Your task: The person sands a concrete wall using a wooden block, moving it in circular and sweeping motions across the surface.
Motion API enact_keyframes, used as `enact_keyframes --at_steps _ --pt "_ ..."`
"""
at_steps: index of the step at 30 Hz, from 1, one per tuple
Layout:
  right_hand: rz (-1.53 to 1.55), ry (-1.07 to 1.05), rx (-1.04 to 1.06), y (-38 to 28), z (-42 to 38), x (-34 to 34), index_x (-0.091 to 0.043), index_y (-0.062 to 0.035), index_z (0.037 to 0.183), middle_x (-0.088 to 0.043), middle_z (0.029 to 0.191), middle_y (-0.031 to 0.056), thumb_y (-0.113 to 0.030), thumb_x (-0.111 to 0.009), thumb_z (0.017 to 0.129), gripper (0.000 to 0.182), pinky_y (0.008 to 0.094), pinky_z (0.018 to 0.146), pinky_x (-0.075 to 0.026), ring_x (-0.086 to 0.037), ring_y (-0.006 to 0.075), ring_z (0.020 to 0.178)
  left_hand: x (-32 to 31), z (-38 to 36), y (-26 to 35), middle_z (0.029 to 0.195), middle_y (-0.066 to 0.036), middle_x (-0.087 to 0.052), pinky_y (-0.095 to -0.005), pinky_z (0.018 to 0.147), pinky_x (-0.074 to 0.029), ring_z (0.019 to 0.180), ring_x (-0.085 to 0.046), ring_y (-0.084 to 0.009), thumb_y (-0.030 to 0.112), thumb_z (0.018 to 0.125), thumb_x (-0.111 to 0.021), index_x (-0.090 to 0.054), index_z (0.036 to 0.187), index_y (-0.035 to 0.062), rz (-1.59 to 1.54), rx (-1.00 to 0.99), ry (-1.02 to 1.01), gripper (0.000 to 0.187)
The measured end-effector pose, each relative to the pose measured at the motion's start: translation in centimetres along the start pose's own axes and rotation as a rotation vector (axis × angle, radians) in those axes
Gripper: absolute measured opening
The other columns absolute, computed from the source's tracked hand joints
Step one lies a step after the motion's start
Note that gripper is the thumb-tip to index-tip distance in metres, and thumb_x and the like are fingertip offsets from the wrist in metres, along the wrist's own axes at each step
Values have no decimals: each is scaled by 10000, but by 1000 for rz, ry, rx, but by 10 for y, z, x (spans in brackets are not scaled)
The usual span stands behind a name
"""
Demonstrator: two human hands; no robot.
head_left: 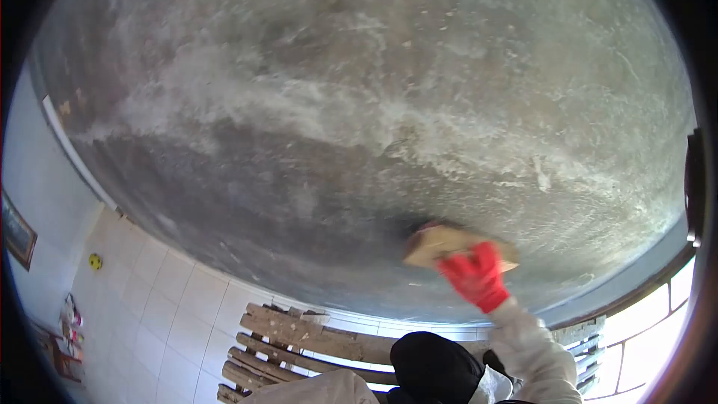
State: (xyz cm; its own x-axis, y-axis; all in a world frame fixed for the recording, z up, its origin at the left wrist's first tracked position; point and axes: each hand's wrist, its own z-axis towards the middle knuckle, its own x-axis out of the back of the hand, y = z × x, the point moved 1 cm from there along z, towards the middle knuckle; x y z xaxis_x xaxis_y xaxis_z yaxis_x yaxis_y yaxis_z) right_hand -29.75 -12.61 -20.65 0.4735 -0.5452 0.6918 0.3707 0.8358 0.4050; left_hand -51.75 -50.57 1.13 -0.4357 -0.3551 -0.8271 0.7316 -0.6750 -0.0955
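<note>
My right hand (476, 275), in a red glove, reaches up from the lower right in a pale sleeve. Its fingers are closed on a light-coloured wooden block (430, 246), somewhat smeared by motion. The block's far side is against or very close to a broad grey plastered wall (359, 135), which is mottled with whitish streaks and rough patches. Darker grey plaster spreads to the left of the block, and paler, rougher plaster lies above and to its right. My left hand does not show.
Below me is a platform of worn wooden slats (299, 337) over a tiled floor (172, 299). A small yellow ball (95, 261) lies at the left, near a framed picture (18, 232) on a white wall. A bright barred window (636, 344) is at lower right.
</note>
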Motion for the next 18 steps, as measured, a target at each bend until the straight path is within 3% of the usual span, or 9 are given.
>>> enact_keyframes --at_steps 1,3,5,7,9,11,13,15,18 --pt "-162 -5 -37 25 14 43 -584 -185 1216 -534 1058 103 -182 -776 623 624 523 804 -467 -501 387 1047 -2 -4 -6 1471 -123 -382 -547 1145 -195 1379 -310 -335 292 937 -470 -383 1420 41 -2 14 7 551" --pt "-273 266 -328 56 44 94 -575 -160 1234 -508 1149 170 -217 -789 625 648 566 836 -430 -456 441 1111 -6 -10 -18 1471 -124 -381 -543 1146 -196 1380 -309 -334 290 938 -471 -383 1420 39 -9 39 24 551" --pt "-269 571 -493 75 91 120 -567 -155 1251 -474 1212 217 -237 -793 622 674 568 873 -400 -434 426 1162 -9 -19 -30 1472 -126 -380 -540 1147 -197 1381 -307 -332 287 938 -473 -383 1420 37 -20 70 46 551" --pt "-255 586 -495 67 132 134 -571 -165 1255 -456 1279 234 -214 -791 632 662 562 912 -380 -445 401 1153 -14 -28 -38 1472 -128 -379 -537 1148 -198 1383 -306 -331 285 938 -475 -383 1420 35 -30 88 61 550" --pt "-331 279 -321 43 145 120 -562 -161 1287 -448 1330 209 -221 -791 655 676 512 913 -415 -452 369 1153 -21 -37 -44 1473 -129 -378 -534 1150 -199 1384 -305 -330 282 939 -476 -383 1420 33 -42 104 60 550" --pt "-142 409 -200 9 117 48 -563 -243 1310 -515 1196 65 -204 -760 670 670 450 911 -464 -502 284 1075 -27 -44 -47 1474 -131 -377 -531 1151 -200 1386 -304 -329 279 939 -478 -384 1420 31 -50 121 50 549" --pt "-205 122 191 -4 69 28 -630 -239 1195 -539 1114 48 -204 -750 707 504 406 837 -500 -516 228 970 -32 -51 -49 1474 -132 -376 -528 1152 -201 1387 -302 -327 277 940 -480 -384 1420 29 -61 139 50 549" --pt "-186 86 259 6 -5 -1 -665 -226 1061 -545 1011 49 -242 -715 750 316 397 767 -495 -528 217 883 -36 -57 -49 1475 -134 -375 -525 1153 -202 1388 -301 -326 274 940 -481 -384 1420 27 -70 150 48 549" --pt "47 13 -276 63 -77 42 -649 -216 912 -521 829 89 -297 -746 670 273 439 654 -437 -513 299 779 -43 -63 -51 1476 -136 -374 -521 1155 -203 1390 -299 -324 270 940 -484 -384 1420 24 -85 158 25 548"
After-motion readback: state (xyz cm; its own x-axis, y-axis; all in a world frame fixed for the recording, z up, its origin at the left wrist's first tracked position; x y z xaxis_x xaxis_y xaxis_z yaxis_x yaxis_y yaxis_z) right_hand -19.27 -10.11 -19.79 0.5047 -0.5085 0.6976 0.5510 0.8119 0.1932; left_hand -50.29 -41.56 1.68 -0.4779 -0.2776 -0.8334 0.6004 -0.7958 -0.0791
